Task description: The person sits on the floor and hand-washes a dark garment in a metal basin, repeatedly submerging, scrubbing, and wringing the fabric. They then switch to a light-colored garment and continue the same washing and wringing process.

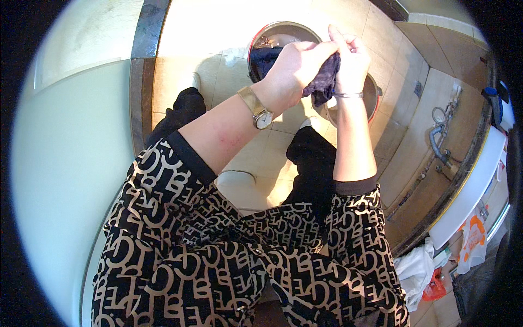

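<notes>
My left hand (296,69), with a gold mesh-band watch (263,118) at its wrist, grips a wet-looking dark purple cloth (325,77). Close beside it, my right hand (352,61) pinches the upper end of the same cloth, a bracelet on its wrist. The cloth hangs bunched between the two hands. Behind my left hand stands a round metal bucket (286,28) with a red line at its rim. Dark fabric (263,59) and some liquid are inside it. A second round metal container (372,98) sits partly hidden behind my right wrist and forearm.
Beige tiles (229,81) cover the floor, with a small drain (417,88) at the right. Pipes and a grey hose (436,143) run along the wall below a white basin edge (470,188). Bags and white cloth (416,269) lie lower right. A pale panel (73,163) flanks me.
</notes>
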`<state>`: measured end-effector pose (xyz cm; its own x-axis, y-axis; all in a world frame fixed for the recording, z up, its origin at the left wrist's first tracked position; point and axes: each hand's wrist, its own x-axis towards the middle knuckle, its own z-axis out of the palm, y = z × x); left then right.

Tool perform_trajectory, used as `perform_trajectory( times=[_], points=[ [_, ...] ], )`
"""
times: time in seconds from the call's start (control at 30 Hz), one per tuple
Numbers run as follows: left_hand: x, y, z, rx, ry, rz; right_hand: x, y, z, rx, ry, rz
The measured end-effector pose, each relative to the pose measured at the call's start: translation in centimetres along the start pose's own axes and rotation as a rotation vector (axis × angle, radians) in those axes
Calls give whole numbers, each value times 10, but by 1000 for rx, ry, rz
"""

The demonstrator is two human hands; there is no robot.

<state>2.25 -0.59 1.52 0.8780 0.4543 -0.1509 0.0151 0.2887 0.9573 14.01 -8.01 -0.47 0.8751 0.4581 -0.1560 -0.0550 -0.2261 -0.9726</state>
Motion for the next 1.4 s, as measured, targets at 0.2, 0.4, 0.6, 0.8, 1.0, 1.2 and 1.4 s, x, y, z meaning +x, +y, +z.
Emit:
perform_trajectory(
  times=[0.2, 0.4, 0.6, 0.8, 1.0, 1.2, 1.4],
  points=[
    [8, 9, -15, -345, -105, -335, 22, 10, -27, 398, -72, 501],
    [14, -4, -28, -292, 14, -413, 23, 1, -31, 184, -343, 411],
    [17, 4, -33, -481, 256, -407, 6, -16, -36, -101, -605, 403],
    [21, 3, -38, -623, 394, -390, 11, -10, -36, 220, -469, 408],
    [29, -4, -28, -813, 594, -525, -10, -28, -5, 34, -287, 53],
    [9, -37, -10, -398, 424, -207, -51, -23, 35, -528, -256, -482],
    [-3, -55, -15, -661, 120, -216, -40, -13, 24, -963, -219, -742]
  ],
)
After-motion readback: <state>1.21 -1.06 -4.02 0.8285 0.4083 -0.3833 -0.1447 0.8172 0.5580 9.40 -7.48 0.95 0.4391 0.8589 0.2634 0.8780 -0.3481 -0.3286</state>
